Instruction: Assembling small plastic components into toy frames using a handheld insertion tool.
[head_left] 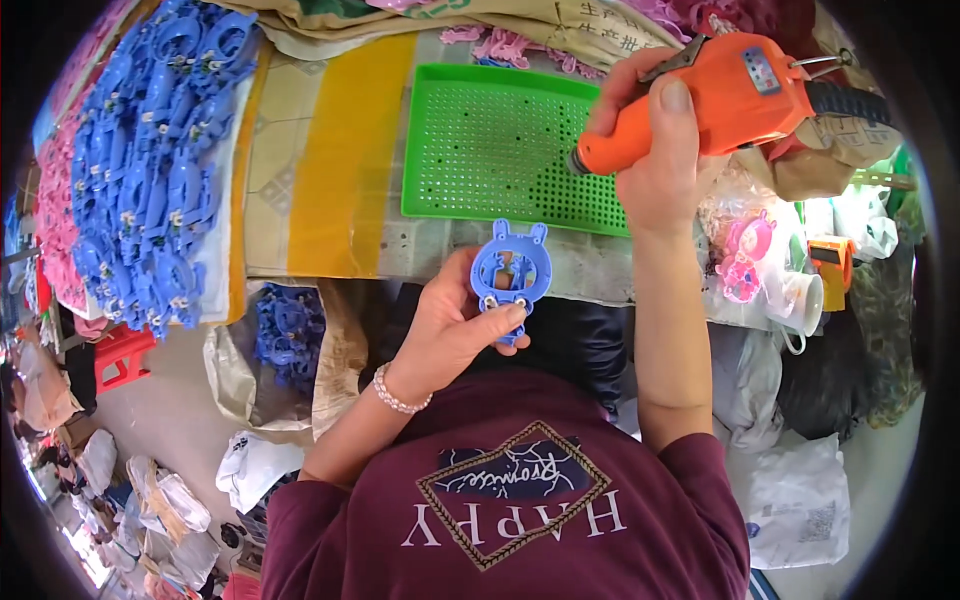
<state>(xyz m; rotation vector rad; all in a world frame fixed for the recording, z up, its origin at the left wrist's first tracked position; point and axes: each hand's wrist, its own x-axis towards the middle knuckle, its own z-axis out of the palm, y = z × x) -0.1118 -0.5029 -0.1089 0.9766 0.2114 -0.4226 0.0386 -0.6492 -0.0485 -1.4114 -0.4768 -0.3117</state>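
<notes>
Person, seen from above. Garment: short-sleeved maroon T-shirt (pixel 520 500), sleeves ending above the elbows; forearms bare. Chest print: a dark navy diamond with a tan patterned border, pale script across its middle, a row of large pale block letters beneath. Left wrist: one bracelet (pixel 400 395) of small pale, pearl-like beads. No gloves on either hand; no rings visible.

Bright, even daylight fills the scene, strongest at the lower left and lower right, where the pale floor nearly washes out. Shadows are soft and short. The glossy orange plastic power screwdriver (pixel 725 95) at the far right carries small glare spots. The centre is sharp, colours saturated. Toward the rim, straight edges bend, detail smears, and a black circular border closes the corners.
</notes>
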